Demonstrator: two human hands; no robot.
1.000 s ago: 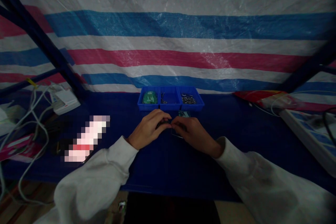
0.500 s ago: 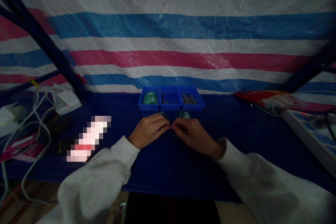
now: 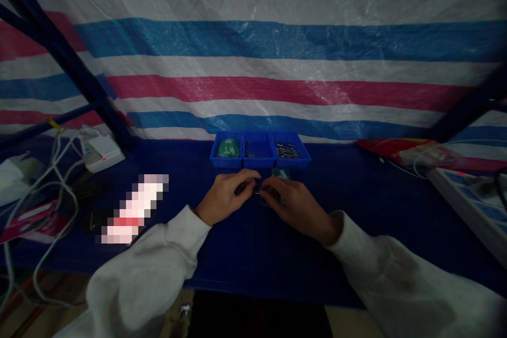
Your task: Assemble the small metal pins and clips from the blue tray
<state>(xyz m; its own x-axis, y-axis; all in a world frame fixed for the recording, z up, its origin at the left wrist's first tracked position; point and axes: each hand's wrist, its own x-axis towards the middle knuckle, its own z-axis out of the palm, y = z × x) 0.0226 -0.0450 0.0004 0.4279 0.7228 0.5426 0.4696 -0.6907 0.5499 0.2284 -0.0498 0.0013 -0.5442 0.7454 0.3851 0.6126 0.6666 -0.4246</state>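
Near the middle of the blue table point(image 3: 245, 253), my left hand point(image 3: 224, 195) and my right hand point(image 3: 299, 206) almost meet at the fingertips. A small, thin metal piece point(image 3: 257, 190) shows between them, too small and dark to name its kind. My right thumb and fingers pinch it. The left index finger is raised apart from the thumb, whose tip is close to the piece. Just beyond my right fingers lies a small green packet point(image 3: 281, 174). Behind the hands stands a blue three-compartment tray point(image 3: 259, 163).
The tray's left compartment has a green plastic bag point(image 3: 228, 148); the right has many small metal parts point(image 3: 285, 150). On the left are a pixelated phone-like object point(image 3: 134, 208), tangled white cables point(image 3: 55, 169) and a power strip point(image 3: 103, 152). A red package point(image 3: 396, 149) and white case point(image 3: 467, 206) lie right.
My left index finger has lifted away from the thumb, opening the earlier pinch. The right hand stays pinched at nearly the same spot. The view has shifted slightly.
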